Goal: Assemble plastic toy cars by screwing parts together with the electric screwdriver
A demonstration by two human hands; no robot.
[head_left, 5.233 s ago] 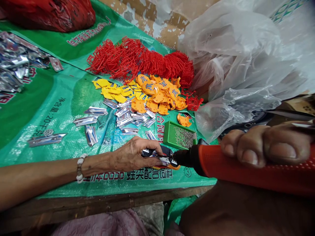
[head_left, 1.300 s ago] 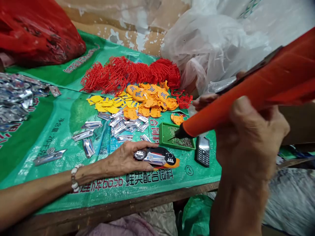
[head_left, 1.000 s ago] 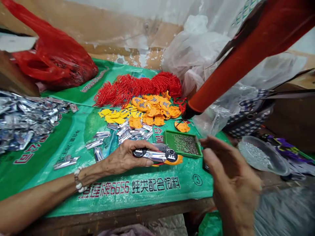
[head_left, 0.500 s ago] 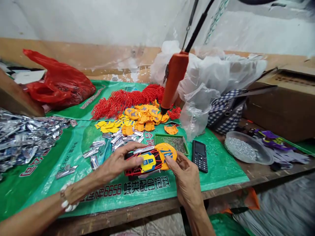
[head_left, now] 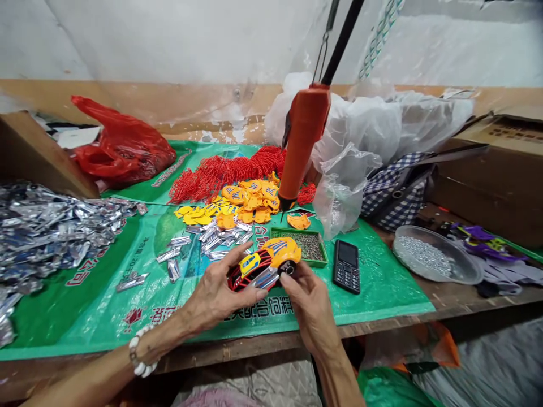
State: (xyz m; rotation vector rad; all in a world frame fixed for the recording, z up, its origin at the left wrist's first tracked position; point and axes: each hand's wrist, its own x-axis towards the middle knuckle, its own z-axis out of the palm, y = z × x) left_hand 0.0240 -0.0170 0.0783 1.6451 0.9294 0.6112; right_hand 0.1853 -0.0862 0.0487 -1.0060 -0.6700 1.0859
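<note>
Both hands hold a small toy car (head_left: 265, 264) with a red body, yellow and orange panels and silver side trim, just above the green sheet (head_left: 85, 294). My left hand (head_left: 218, 294) grips its rear end with the fingers curled round it. My right hand (head_left: 307, 302) pinches its front end by a black wheel. An orange electric screwdriver (head_left: 302, 144) hangs on a black cord above the parts, held by no one. A green tray of small screws (head_left: 311, 247) lies just behind the car.
Red frames (head_left: 229, 167), orange and yellow panels (head_left: 241, 203) and silver strips (head_left: 212, 240) lie behind the car. A heap of silver parts (head_left: 42, 226) is at left, a red bag (head_left: 123, 147) behind. A black phone (head_left: 347, 273), a bowl of screws (head_left: 432, 261), clear bags (head_left: 382, 135) and a cardboard box (head_left: 496, 169) are at right.
My right hand let go of the orange screwdriver, which swung up to hang over the table. Both hands took up the toy car and turned it right side up.
</note>
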